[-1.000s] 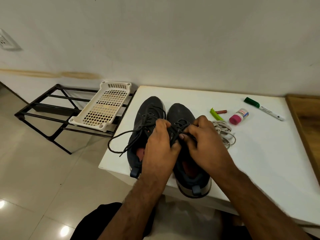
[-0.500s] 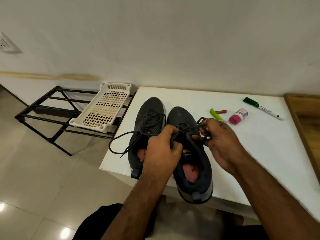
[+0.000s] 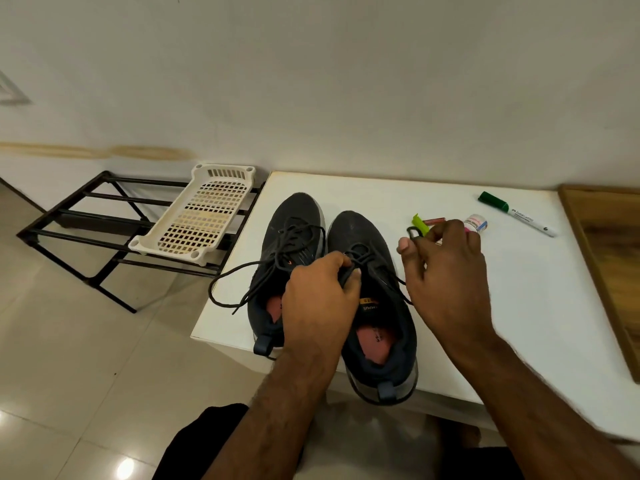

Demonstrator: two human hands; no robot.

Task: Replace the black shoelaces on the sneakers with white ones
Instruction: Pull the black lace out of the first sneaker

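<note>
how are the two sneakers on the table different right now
The left sneaker lies untouched, its black lace trailing loose past the table edge; the right sneaker is being unlaced, the left hand gripping its lace and the right hand pulling a loop out sideways. The left sneaker sits farther back. Both are dark with pink insoles, toes toward the wall.

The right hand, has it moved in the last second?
Yes. The right hand pulled the black shoelace rightward, away from the dark right sneaker, toward the pink-capped bottle.
</note>
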